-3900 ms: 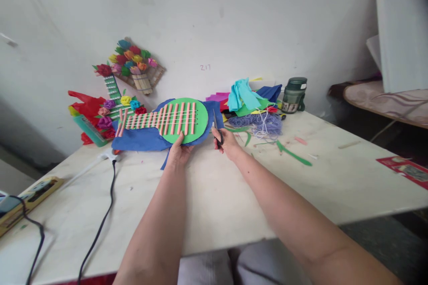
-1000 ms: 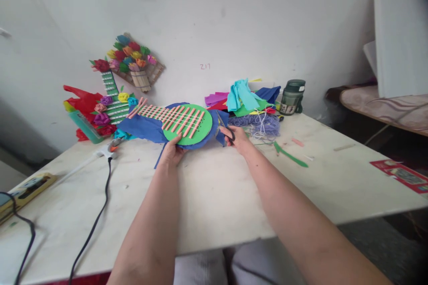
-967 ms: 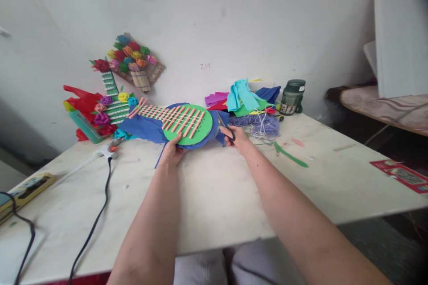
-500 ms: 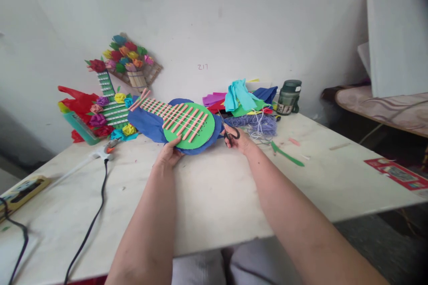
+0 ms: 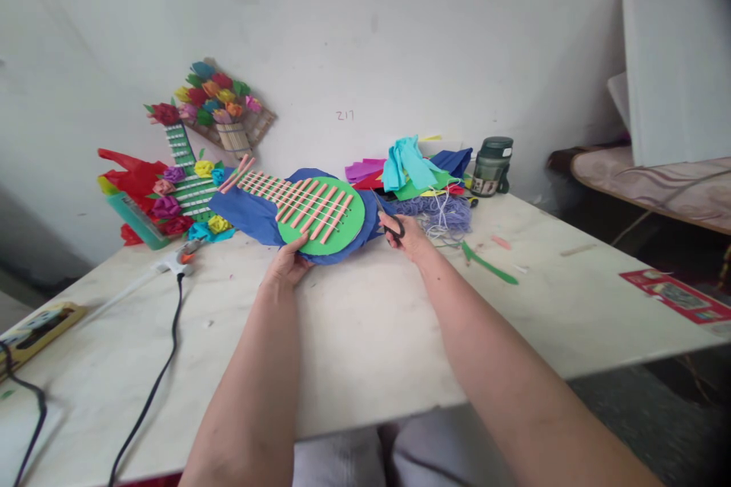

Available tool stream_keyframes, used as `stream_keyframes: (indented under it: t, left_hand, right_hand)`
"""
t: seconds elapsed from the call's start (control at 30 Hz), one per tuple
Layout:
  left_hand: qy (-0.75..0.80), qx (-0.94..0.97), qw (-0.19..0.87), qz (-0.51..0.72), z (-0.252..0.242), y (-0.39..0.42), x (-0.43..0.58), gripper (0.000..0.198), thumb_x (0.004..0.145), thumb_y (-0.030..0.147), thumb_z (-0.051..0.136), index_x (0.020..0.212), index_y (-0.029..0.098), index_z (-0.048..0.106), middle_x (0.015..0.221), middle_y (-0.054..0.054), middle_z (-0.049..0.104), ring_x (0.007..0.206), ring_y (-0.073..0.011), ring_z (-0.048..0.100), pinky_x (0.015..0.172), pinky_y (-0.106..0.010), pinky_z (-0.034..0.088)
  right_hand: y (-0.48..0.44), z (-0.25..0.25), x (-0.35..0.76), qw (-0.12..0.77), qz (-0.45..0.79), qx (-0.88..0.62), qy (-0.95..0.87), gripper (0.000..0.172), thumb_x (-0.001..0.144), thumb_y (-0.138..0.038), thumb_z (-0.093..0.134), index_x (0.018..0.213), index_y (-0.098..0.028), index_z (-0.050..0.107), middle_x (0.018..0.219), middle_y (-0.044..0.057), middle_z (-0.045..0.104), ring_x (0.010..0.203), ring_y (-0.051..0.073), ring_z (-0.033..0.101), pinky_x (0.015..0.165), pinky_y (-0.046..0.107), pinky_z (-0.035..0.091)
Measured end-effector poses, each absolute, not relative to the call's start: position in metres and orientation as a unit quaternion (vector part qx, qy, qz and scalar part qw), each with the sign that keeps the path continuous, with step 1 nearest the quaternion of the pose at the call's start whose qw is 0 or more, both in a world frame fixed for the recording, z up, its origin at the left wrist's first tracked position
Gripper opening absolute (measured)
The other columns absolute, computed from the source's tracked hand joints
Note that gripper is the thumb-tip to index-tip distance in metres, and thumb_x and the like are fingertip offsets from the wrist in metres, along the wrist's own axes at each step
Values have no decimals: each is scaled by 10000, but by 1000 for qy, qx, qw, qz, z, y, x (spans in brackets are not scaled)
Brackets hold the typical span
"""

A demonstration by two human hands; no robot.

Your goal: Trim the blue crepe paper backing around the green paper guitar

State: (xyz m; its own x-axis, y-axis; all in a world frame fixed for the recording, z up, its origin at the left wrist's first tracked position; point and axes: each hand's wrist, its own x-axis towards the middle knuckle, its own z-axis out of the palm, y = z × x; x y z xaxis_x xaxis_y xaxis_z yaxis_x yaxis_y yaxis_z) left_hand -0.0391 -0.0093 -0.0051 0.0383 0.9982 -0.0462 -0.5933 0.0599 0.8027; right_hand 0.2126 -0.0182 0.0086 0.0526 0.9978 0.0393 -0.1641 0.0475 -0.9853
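My left hand [image 5: 293, 262] grips the lower edge of a green craft guitar [image 5: 349, 213], thumb on its face and fingers hidden beneath. Pink rolled-paper strips and white strings cross the guitar's front. Blue crepe paper [image 5: 245, 214] lies behind the guitar and sticks out all round it. Closed round black-handled scissors [image 5: 394, 228], my right hand [image 5: 408, 240] is at the right edge of the blue paper. The scissor blades point up and left along that edge; whether they touch the paper I cannot tell.
Behind stand a flower-decorated guitar [image 5: 197, 190] and a paper bouquet [image 5: 231, 133]. Coloured crepe paper [image 5: 408, 163], purple shreds [image 5: 451, 213] and a dark bottle [image 5: 493, 167] are at the back right. A glue gun [image 5: 178, 259] with its black cord lies left; a green strip [image 5: 489, 265] lies right.
The scissors have turned slightly in my right hand, and the blue paper's right edge sticks out further beside them. My left hand keeps its hold on the guitar.
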Motion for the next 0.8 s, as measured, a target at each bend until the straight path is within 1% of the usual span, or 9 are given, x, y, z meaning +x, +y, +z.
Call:
stream_keyframes:
  t: [0.1,0.2,0.27,0.4,0.5,0.6,0.7,0.8]
  left_hand:
    - [329,306,650,613,-5,-9,-39,561,723,48,639,1250,191,517,1078,-123,681,929,-274,666,766,-409,579]
    - [332,307,648,613,-4,-11,-39,559,721,44,638,1247,191,520,1073,-120,683,923,-269,668,773,-406,577]
    - [332,305,644,617,-3,-11,-38,569,715,41,641,1250,195,519,1073,-116,684,921,-266,669,777,-405,576]
    - [335,297,627,637,-3,-9,-38,564,721,46,640,1250,203,520,1085,-111,679,926,-264,667,766,-408,579]
    - [326,298,613,655,-4,-6,-38,531,738,63,635,1240,204,532,1092,-106,677,926,-255,667,759,-400,582]
    - [320,301,607,662,-5,-5,-38,518,748,75,632,1241,201,533,1090,-105,678,916,-247,669,754,-393,583]
    - [320,310,613,652,-4,-7,-36,542,746,66,628,1261,197,519,1095,-112,676,916,-250,670,761,-401,580]
    - [314,333,626,631,-4,-10,-33,575,733,67,642,1276,200,508,1102,-109,674,943,-257,662,803,-407,566]
  right_hand:
    - [-17,9,212,565,499,-467,-462,361,658,-493,708,665,-151,592,384,-59,460,299,40,363,315,161,278]
    - [-16,7,217,559,515,-454,-465,394,646,-529,702,712,-153,604,409,-50,488,311,48,391,322,164,277]
    - [-17,5,225,533,552,-430,-475,433,639,-570,685,739,-156,606,433,-36,517,323,61,422,331,172,289]
    - [-19,2,242,443,645,-343,-519,480,636,-620,637,738,-152,616,442,-11,537,334,93,446,350,207,313]
    - [-23,1,248,422,650,-323,-543,462,603,-595,655,731,-153,616,433,-10,532,331,102,433,353,220,299]
    - [-23,3,245,449,616,-340,-550,433,571,-539,699,748,-156,602,456,-18,544,344,101,444,356,220,301]
    - [-19,4,237,539,544,-365,-530,406,571,-490,727,750,-165,563,483,-22,563,363,101,483,348,205,284]
    - [-12,5,229,615,463,-392,-503,435,544,-468,754,783,-185,527,529,-23,597,409,110,536,356,189,282]
